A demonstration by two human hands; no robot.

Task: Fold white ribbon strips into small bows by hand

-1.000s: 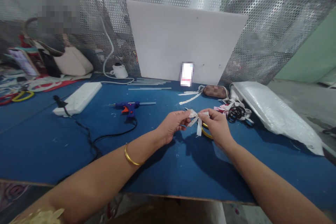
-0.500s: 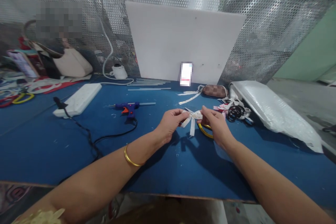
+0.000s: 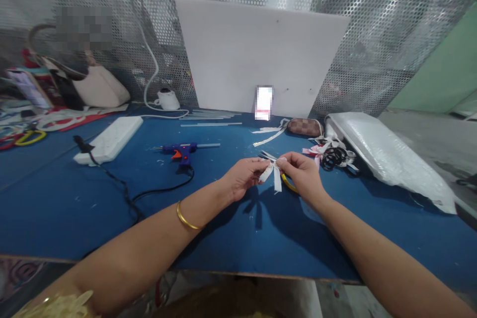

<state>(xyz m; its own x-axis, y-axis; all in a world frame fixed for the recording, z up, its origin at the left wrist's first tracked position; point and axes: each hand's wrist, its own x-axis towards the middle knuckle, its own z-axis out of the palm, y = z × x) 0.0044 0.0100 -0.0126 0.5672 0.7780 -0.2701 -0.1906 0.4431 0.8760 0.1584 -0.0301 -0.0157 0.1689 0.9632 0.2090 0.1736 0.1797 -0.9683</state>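
Observation:
Between my hands, above the blue table, is a white ribbon bow with its tails hanging down. My left hand pinches the bow's left side between thumb and fingers. At its right loop my right hand is closed too, with the fingertips near the knot. Scissors lie on the table under my right hand; part of a yellow handle shows below the palm, and thin blades point out behind the bow.
A blue glue gun with a black cord lies left, near a white power strip. Ribbon strips, a brown checked pouch, black hair ties and a bubble-wrap bag lie right. A lit phone leans on the white board.
My right fingers have moved left, closer to the bow's knot, and cover more of its right loop. The bow has turned slightly. My left hand keeps its pinch.

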